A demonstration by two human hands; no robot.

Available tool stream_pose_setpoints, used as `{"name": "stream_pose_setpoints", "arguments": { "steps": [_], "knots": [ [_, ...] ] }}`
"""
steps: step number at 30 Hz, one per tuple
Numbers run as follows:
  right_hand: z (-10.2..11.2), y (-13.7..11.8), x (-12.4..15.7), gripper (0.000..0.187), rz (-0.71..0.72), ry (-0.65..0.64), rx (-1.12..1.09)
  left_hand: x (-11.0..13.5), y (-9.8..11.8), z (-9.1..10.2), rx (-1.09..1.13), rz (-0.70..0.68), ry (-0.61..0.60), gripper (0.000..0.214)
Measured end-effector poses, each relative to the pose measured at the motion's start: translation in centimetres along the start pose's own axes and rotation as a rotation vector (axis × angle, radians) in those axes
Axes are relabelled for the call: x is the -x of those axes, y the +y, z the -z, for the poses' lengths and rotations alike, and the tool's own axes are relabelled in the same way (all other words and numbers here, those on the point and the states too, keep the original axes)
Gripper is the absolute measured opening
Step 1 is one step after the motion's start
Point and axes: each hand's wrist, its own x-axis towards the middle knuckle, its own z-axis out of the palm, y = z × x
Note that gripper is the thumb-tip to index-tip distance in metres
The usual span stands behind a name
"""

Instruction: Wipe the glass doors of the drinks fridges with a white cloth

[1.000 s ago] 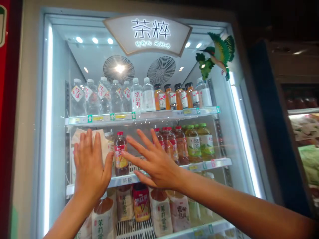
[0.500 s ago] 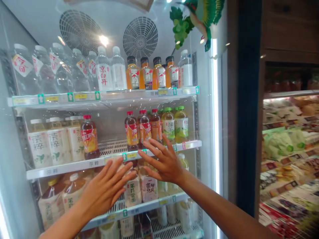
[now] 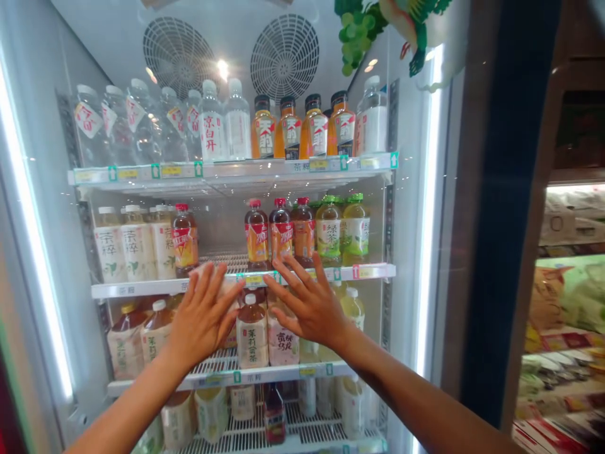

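Note:
Both hands are raised before a lit drinks fridge with bottles on several shelves. My left hand (image 3: 203,318) has its fingers spread and holds nothing, in front of the bare part of the second shelf (image 3: 151,288). Fingers also apart, my right hand (image 3: 309,302) covers the lower part of a red-capped tea bottle (image 3: 282,230). Near it stand green-capped tea bottles (image 3: 329,230). Behind and between the hands is a white-capped tea bottle (image 3: 252,331), with a pink-labelled bottle (image 3: 285,343) beside it. Whether either hand touches glass I cannot tell.
The top shelf (image 3: 246,171) bears clear water bottles (image 3: 217,126) and black-capped orange drinks (image 3: 290,129). Bright light strips (image 3: 430,208) line the fridge sides. Plastic grapes (image 3: 357,38) hang at the upper right. Farther right, another display (image 3: 567,296) holds packed goods.
The view has turned slightly left, so the fridge sits farther right in it. My left hand has risen a little, its fingers now pointing more upward. Both hands stay spread.

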Motion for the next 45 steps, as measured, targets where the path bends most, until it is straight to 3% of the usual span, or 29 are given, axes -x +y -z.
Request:
{"name": "stream_pose_setpoints", "arguments": {
  "steps": [3,5,7,9,14,15,18,20,25,30,35,37,41,43,45],
  "knots": [
    [-0.1,-0.3,0.8,0.064,-0.014,0.012,-0.013,-0.1,0.6,0.0,-0.037,0.257,0.087,0.08],
    [-0.1,-0.4,0.9,0.064,-0.01,0.032,-0.027,1.3,2.2,-0.5,-0.017,0.185,0.06,0.084],
    [-0.2,-0.4,0.9,0.062,-0.007,0.04,-0.034,2.7,3.2,-0.9,0.002,-0.076,-0.025,0.085],
    [-0.1,-0.3,0.8,0.061,-0.009,0.037,-0.037,2.7,2.9,-0.7,-0.008,-0.191,-0.065,0.081],
    [-0.2,-0.4,0.7,0.06,-0.014,0.048,-0.057,-0.6,0.7,0.3,-0.042,0.247,0.068,0.083],
    [-0.2,-0.5,0.8,0.059,-0.019,0.055,-0.061,-0.5,0.8,0.2,-0.026,0.247,0.066,0.085],
    [-0.2,-0.5,0.8,0.059,-0.023,0.057,-0.059,1.1,1.7,-0.2,0.021,0.03,-0.009,0.091],
    [-0.1,-0.5,0.7,0.058,-0.018,0.048,-0.056,1.6,1.7,-0.3,0.02,-0.043,-0.036,0.089],
    [0.0,-0.6,0.7,0.058,-0.022,0.056,-0.065,0.5,1.9,-0.2,-0.029,0.189,0.017,0.089],
    [-0.1,-0.6,0.7,0.059,-0.024,0.058,-0.065,2.1,4.0,-0.8,0.009,0.038,-0.037,0.095],
    [-0.1,-0.6,0.7,0.058,-0.026,0.048,-0.065,-1.7,2.1,-0.2,-0.03,0.21,0.034,0.09],
    [0.0,-0.6,0.7,0.058,-0.025,0.045,-0.067,-1.1,2.4,-0.3,-0.025,0.235,0.036,0.093],
    [0.0,-0.6,0.8,0.059,-0.028,0.041,-0.071,3.1,4.1,-0.8,0.012,0.149,-0.002,0.1],
    [-0.1,-0.6,0.8,0.062,-0.026,0.046,-0.071,2.9,3.5,-0.6,0.003,0.152,-0.006,0.097],
    [-0.2,-0.5,0.8,0.066,-0.025,0.05,-0.064,0.6,2.0,-0.1,-0.015,0.211,0.018,0.094]
  ]
}}
